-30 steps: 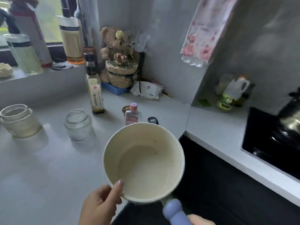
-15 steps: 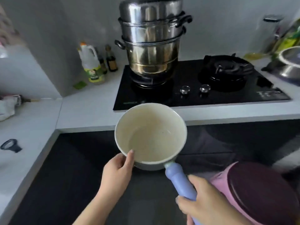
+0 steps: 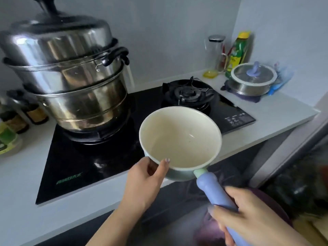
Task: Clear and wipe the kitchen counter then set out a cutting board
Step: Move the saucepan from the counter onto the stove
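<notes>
Head view is showing the right hand (image 3: 248,221) gripping the handle of a cream saucepan (image 3: 179,139), the left hand (image 3: 147,176) pinching its rim, over the bench (image 3: 276,110) edge. Swinging it farther is risking a knock against the steamer (image 3: 69,79) or free burner (image 3: 190,95) on the crowded hob.

One saucepan (image 3: 180,139), one stacked steel steamer (image 3: 71,77), one lidded steel pot (image 3: 253,80), two gas burners (image 3: 188,94), two hands (image 3: 145,178).
</notes>
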Motion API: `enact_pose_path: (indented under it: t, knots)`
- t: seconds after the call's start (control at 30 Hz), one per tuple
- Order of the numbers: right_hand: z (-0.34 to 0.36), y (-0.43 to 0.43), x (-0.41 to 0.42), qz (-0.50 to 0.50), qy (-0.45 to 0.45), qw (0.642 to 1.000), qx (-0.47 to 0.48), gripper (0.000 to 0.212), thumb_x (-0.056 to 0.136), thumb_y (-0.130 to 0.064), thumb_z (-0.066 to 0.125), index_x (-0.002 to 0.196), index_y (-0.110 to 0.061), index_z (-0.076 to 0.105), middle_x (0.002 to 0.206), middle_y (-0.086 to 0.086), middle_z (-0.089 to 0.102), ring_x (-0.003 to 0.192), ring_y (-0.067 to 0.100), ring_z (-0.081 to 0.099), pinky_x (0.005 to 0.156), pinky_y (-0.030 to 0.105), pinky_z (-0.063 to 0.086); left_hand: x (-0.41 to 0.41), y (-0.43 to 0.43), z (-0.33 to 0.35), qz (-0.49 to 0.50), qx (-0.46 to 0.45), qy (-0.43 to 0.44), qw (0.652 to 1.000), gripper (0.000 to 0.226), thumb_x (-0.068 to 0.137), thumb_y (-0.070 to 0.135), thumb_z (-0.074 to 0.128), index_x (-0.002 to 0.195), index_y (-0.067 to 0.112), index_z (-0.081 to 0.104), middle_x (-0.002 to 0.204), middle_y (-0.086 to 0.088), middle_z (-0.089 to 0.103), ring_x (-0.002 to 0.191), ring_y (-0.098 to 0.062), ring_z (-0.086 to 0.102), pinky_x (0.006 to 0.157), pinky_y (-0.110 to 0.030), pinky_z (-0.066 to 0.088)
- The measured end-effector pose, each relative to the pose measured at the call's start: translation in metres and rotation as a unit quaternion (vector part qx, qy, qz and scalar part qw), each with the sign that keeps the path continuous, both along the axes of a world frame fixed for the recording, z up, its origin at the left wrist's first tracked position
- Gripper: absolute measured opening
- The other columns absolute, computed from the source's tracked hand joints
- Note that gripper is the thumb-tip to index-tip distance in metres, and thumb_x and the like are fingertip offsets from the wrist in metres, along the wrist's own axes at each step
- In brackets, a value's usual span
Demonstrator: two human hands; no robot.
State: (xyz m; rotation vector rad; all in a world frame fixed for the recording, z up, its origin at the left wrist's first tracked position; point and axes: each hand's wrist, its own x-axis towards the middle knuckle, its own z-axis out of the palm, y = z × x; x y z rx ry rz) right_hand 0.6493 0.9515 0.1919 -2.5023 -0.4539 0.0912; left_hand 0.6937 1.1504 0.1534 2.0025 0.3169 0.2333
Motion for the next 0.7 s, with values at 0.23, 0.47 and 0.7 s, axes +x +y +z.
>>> enact_pose_path:
  t: [0.23,0.47,0.7]
  knots:
    - [0.043,0.024,0.100,-0.139,0.269,0.931,0.206,0.037,0.077,-0.043,0.053,0.066,-0.009,0.055,0.045,0.002,0.060,0.038,0.018,0.058,0.039,0.022,0.045,0.113,0.023,0.034,-0.041,-0.051,-0.087,0.994,0.045,0.072,0.047,0.055,0.062,0.003,0.053,0.054,-0.005,0.055,0.046,-0.011,0.045,0.048,-0.023,0.040]
    - [0.041,0.032,0.199,-0.183,0.242,0.920,0.246,0.035,0.090,-0.029,0.048,0.064,-0.006,0.051,0.041,0.003,0.055,0.033,0.021,0.051,0.036,0.022,0.041,0.212,0.018,0.035,-0.044,-0.049,-0.085,0.994,0.031,0.078,0.041,0.059,0.063,0.014,0.052,0.061,0.001,0.059,0.061,-0.019,0.057,0.059,-0.023,0.045]
    - [0.049,0.012,0.273,-0.155,0.233,0.930,0.239,0.035,0.086,-0.034,0.052,0.065,-0.006,0.053,0.045,0.002,0.057,0.035,0.019,0.054,0.038,0.022,0.044,0.259,-0.003,0.034,-0.052,-0.020,-0.081,0.995,0.021,0.076,0.035,0.066,0.080,0.027,0.047,0.070,0.010,0.057,0.064,0.001,0.057,0.054,-0.008,0.041]
